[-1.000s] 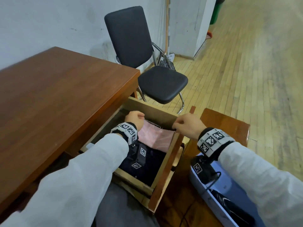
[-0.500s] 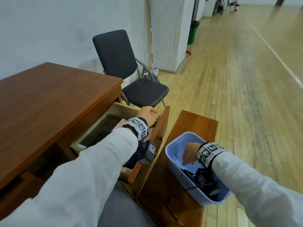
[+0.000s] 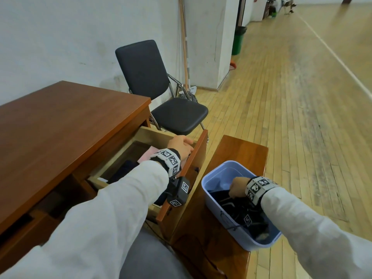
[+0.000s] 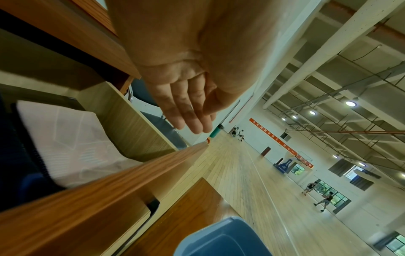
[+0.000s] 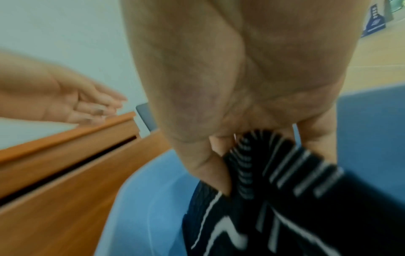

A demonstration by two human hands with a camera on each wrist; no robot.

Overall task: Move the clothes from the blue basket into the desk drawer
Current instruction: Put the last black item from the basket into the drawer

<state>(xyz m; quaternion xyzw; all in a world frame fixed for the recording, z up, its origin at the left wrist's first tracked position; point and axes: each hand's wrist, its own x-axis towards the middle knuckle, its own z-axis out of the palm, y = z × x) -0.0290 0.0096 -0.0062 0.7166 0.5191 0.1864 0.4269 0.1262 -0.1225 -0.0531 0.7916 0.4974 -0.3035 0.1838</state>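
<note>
The right hand (image 3: pixel 236 189) is down inside the basket (image 3: pixel 225 172). A dark cloth (image 5: pixel 285 199) with white stripes is pinched by its grip, thumb on one side and fingers on the other. This pinch is seen only in the right wrist view; in the head view the fingers are hidden behind the hand.

The left hand (image 3: pixel 180 144) is held over the far corner of the open drawer (image 3: pixel 199 156). Its fingers (image 4: pixel 190 117) are seen straight and close together in the left wrist view, and nothing is held.

A pink cloth (image 4: pixel 65 138) is lying in the drawer, below and behind the left hand, with dark clothes beside it. The basket is set on a low table (image 3: pixel 241 150), just beside the drawer front. A chair (image 3: pixel 161 93) is seen past the left hand.
</note>
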